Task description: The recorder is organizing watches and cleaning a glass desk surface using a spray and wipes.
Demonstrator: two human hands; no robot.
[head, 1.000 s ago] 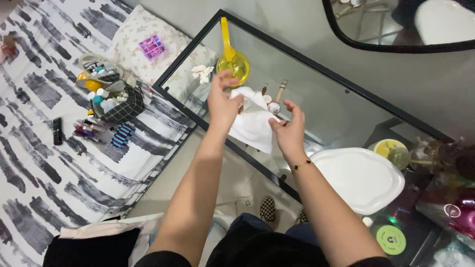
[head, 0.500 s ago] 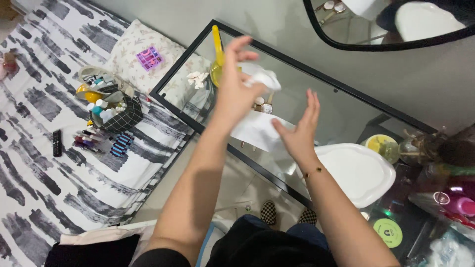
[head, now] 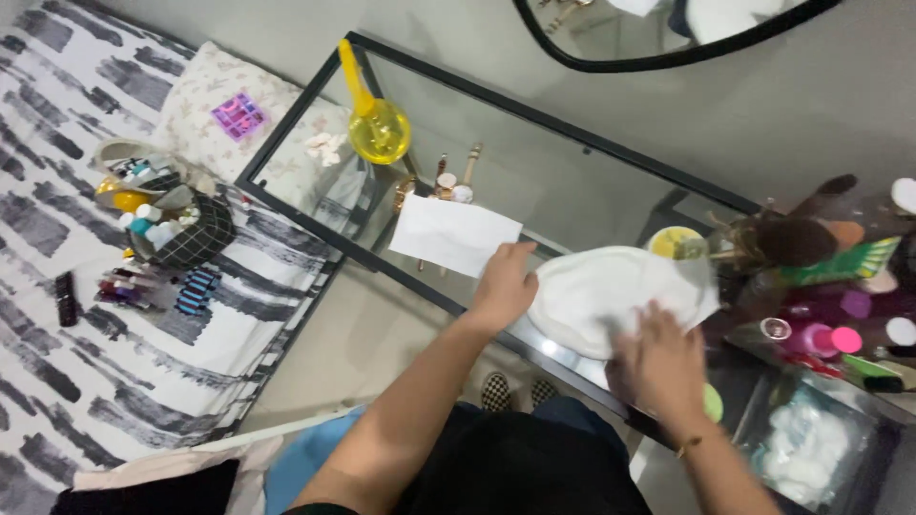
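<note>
- Glass-topped table (head: 572,181) with a black frame crosses the frame from upper centre to lower right, set against a pale wall; a bed cover (head: 57,362) with grey brush-stroke marks fills the left side.
- Left hand (head: 503,283), centre of frame: fingers curled, resting at the left edge of the white tray (head: 611,286) and touching the lower right corner of the white cloth (head: 453,233). Whether it pinches the cloth or only rests on it cannot be told.
- White cloth: spread flat on the glass, centre of frame, just left of the tray.
- Right hand (head: 663,367), lower right of centre: blurred, fingers spread and laid over the near edge of the white tray. Its grip cannot be told; a thin bracelet (head: 689,443) sits at the wrist.
- White tray: a rounded, shallow form lying on the glass, right of centre.
- Yellow bottle (head: 377,129) with a long spout: on the glass, upper centre.
- Wristwatches (head: 456,181): lying on the glass just above the cloth.
- Bottles and jars (head: 840,305), pink, green and brown: crowded at the right edge.
- Checked basket (head: 181,229) of small containers: on the bed cover, left of frame.
- Mirror (head: 668,29) with a black rim: top edge of frame.
</note>
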